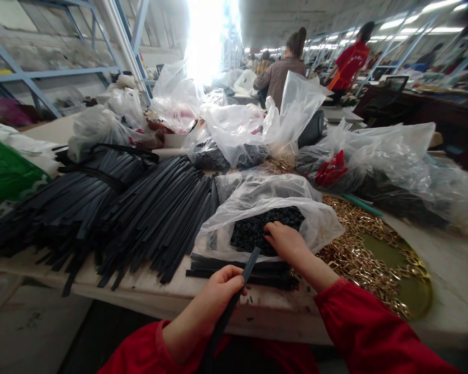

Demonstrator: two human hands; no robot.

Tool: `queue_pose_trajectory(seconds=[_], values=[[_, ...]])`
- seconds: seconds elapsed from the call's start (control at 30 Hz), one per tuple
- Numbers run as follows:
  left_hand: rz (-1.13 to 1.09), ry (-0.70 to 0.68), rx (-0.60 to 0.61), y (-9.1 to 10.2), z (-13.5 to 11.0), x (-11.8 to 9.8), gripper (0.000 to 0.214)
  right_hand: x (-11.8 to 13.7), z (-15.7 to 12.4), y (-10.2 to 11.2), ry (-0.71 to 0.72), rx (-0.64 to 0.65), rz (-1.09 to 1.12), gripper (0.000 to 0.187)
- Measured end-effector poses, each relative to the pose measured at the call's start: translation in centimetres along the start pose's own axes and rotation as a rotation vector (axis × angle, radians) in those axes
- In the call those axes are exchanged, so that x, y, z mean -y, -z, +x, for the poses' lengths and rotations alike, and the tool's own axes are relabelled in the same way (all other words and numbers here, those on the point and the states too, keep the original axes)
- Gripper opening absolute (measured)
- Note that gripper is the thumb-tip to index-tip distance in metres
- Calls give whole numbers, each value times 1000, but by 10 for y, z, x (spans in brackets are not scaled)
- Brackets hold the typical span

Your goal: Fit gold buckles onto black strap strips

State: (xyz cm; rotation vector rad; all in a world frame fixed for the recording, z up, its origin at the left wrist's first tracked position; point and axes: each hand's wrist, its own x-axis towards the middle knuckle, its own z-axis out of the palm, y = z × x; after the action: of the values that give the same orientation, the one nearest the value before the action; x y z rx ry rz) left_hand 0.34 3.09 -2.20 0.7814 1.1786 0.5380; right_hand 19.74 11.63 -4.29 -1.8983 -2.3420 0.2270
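Observation:
My left hand (pixel 222 291) is closed around a dark flat strap (pixel 250 264) whose end sticks up past my thumb. My right hand (pixel 285 240) reaches into an open clear plastic bag (pixel 320 223) and rests on a heap of small black pieces (pixel 253 231), its fingers curled down among them. What the fingers hold, if anything, is hidden. A short stack of dark straps (pixel 234 270) lies on the table edge just under the bag. Both my sleeves are red.
A big pile of long dark straps (pixel 140 213) covers the table's left. Small gold metal parts (pixel 359 249) fill a round tray (pixel 417 291) at right. Several clear bags (pixel 374 156) stand behind. Other people work at far tables.

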Motion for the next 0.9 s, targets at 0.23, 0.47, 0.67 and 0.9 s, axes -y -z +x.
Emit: queue_pose_trajectory(seconds=[0.23, 0.47, 0.67, 0.9], values=[[-28, 13, 16, 0, 1, -1, 22, -8, -5, 9, -36, -131, 102, 23], [-5, -43, 39, 0, -13, -8, 21, 16, -39, 20, -173, -25, 1081, 26], [118, -148, 58, -6, -25, -6, 20, 49, -70, 21, -333, 294, 1575, 29], [323, -146, 246, 38, -53, -1, 14, 11, -88, 29, -600, -235, 1885, 29]])
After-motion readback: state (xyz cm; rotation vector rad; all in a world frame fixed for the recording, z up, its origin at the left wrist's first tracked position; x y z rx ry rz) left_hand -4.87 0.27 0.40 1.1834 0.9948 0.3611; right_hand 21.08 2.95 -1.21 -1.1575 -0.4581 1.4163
